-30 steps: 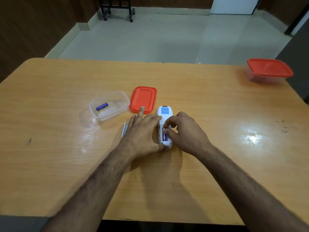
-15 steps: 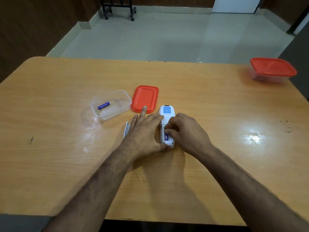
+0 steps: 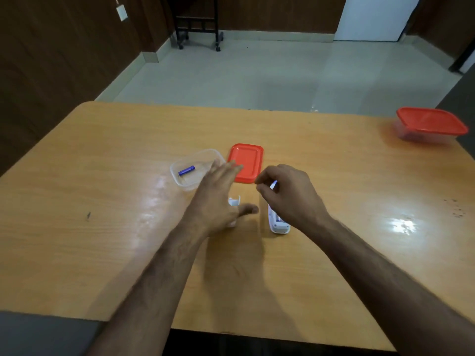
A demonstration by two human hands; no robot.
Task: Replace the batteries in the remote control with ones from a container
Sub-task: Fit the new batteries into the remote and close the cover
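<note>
The white remote control lies face down on the table, its battery bay open with a bluish battery end showing. My right hand hovers just over it, fingers loosely curled, nothing visible between them. My left hand is off the remote, fingers spread, blurred, its fingertips near the clear container. One blue battery lies inside that container. The white battery cover rests on the table, partly hidden under my left hand.
The container's red lid lies flat just beyond my hands. A second, closed container with a red lid stands at the table's far right edge. The wooden table has a bright glare patch on its right side.
Both hands have let go of the remote. My left hand has lifted and swung left toward the clear container, and my right hand has risen off the battery bay. The camera has tilted up.
</note>
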